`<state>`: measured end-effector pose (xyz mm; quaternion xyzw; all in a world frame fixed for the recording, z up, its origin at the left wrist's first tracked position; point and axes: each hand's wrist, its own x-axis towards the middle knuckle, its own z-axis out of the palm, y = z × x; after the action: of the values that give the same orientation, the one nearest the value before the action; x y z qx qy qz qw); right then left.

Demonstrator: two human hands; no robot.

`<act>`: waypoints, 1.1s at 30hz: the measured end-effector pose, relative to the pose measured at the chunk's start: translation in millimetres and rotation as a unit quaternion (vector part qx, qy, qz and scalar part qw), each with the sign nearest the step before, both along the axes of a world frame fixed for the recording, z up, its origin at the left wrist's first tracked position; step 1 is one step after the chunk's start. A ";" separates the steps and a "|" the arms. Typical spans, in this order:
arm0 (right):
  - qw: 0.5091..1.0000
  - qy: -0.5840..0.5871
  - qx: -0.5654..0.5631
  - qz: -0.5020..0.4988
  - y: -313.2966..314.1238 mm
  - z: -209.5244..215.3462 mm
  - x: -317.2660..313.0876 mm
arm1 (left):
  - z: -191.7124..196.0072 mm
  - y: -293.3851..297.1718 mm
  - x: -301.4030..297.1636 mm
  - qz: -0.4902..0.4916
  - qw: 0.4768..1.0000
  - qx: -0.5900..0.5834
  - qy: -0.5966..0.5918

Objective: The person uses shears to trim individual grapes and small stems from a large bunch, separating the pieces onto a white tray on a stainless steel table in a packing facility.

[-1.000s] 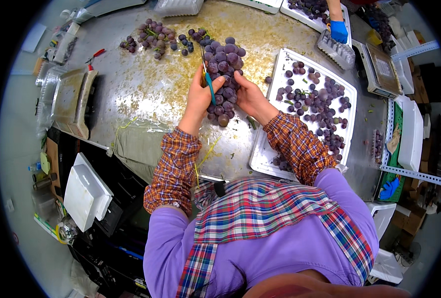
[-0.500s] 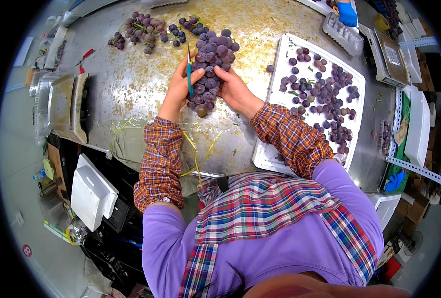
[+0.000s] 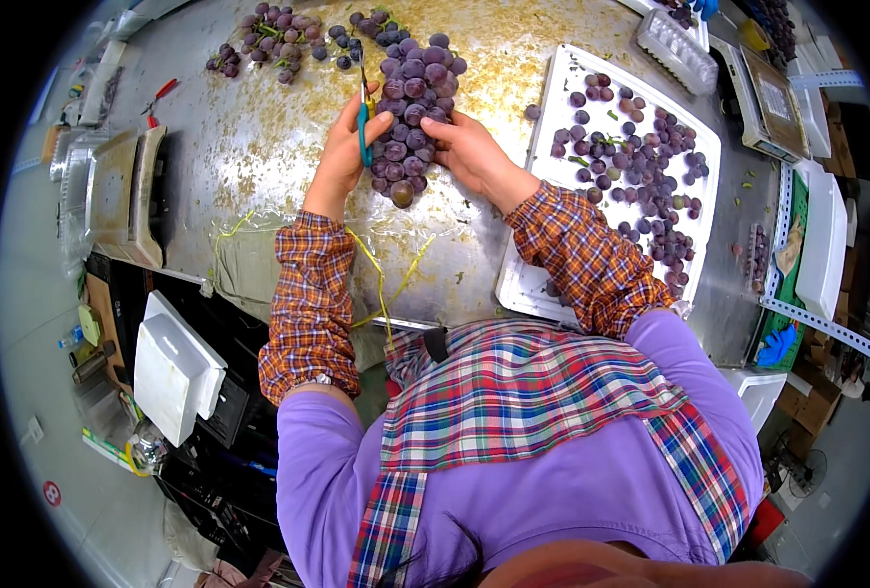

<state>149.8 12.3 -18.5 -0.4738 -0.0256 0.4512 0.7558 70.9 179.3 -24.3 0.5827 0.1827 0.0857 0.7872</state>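
On the table (image 3: 259, 147), my left hand (image 3: 342, 157) grips scissors (image 3: 363, 122), my right hand (image 3: 469, 152) holds the bunch (image 3: 410, 108); the tray (image 3: 553, 284) has many grapes (image 3: 641, 167), more wait.

Your table (image 3: 259, 147) is brushed metal, dull and speckled with yellowish flecks, your tray (image 3: 553, 284) smooth white plastic, your grapes (image 3: 410, 108) matt purple with a dusty bloom, your scissors (image 3: 363, 122) teal plastic handles — your sleeves (image 3: 308, 304) soft checked cloth.
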 end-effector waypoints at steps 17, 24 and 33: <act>0.999 -0.023 -0.025 -0.039 -17.1 -6.9 -4.4 | 7.9 -2.7 -12.1 0.054 0.997 0.018 0.054; 0.998 -0.023 -0.053 -0.036 -64.2 2.5 -15.7 | 20.1 -19.0 -65.1 0.178 0.970 0.117 0.120; 0.997 0.035 -0.049 0.051 -124.4 25.5 -50.9 | 47.4 -99.2 -93.1 0.243 0.931 0.263 0.065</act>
<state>98.9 -112.1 7.0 -0.4925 -0.0013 0.5059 0.7082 -22.2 80.1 23.1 0.7108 0.3404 0.2818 0.5472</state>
